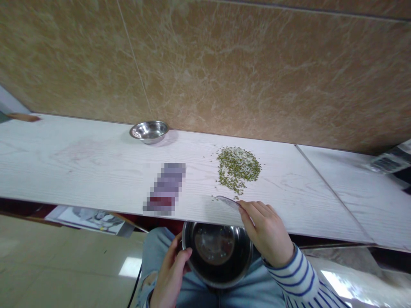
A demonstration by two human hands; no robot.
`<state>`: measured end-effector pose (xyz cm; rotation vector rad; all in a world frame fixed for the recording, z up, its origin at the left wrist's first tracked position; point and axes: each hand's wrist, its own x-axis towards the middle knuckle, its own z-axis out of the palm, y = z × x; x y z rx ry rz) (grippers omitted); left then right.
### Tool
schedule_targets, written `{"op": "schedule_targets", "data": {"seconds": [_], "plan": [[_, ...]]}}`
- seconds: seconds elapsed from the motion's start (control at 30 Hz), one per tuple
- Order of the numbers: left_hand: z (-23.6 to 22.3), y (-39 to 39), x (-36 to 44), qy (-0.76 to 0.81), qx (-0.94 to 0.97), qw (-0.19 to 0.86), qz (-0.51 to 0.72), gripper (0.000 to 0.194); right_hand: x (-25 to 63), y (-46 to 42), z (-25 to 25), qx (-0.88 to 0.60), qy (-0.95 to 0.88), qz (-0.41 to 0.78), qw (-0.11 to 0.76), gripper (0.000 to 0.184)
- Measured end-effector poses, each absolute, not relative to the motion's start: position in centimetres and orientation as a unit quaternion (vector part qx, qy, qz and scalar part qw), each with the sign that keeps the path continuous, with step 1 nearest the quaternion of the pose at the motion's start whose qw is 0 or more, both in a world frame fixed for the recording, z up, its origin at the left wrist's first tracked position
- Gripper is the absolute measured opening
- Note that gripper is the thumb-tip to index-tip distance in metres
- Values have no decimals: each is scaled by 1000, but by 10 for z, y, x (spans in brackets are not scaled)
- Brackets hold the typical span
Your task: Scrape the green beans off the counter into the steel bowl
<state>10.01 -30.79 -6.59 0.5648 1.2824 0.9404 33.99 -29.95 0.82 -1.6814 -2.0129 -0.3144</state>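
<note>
Leftmost, a small shallow stainless-steel bowl (149, 131) sits at the back of the white wood-grain worktop (80, 171), against a tan marbled wall panel (257, 77). Next, a flat rectangular purple-and-red item (164, 188) lies on the worktop, pixelated beyond naming. Left hand (170, 273): grip clenched on the rim of a deep stainless-steel bowl (217, 254), held above the lap, just past the worktop's near edge. Bowl judged light, stiff and slick; the rim offers the surest hold. Its inside shows only a few specks, though glare may hide more. Beyond it, a loose heap of small green mung beans (237, 169) lies on the worktop, with strays around it; they look hard and apt to roll, so are best gathered rather than pinched. Right hand (265, 233): grip clenched on a slim metal spoon (228, 202), its tip just short of the heap. Blue-and-white striped sleeve (289, 273) covers the right forearm.
</note>
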Motion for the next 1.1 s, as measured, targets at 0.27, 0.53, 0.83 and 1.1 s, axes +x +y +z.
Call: {"op": "schedule_targets", "data": {"seconds": [0.27,0.53,0.83,1.1], "plan": [[-68,-307,100,569,246,672,405,56,335,-301,9,-611,-745,-93,250,24],[-65,-307,100,573,245,665,412,55,335,-299,8,-621,-738,-103,243,25],[-67,-308,100,569,245,674,401,61,337,-299,7,-634,-725,-115,244,27],[-69,-308,100,558,250,680,404,58,333,-291,8,-653,-713,-109,232,26]]}}
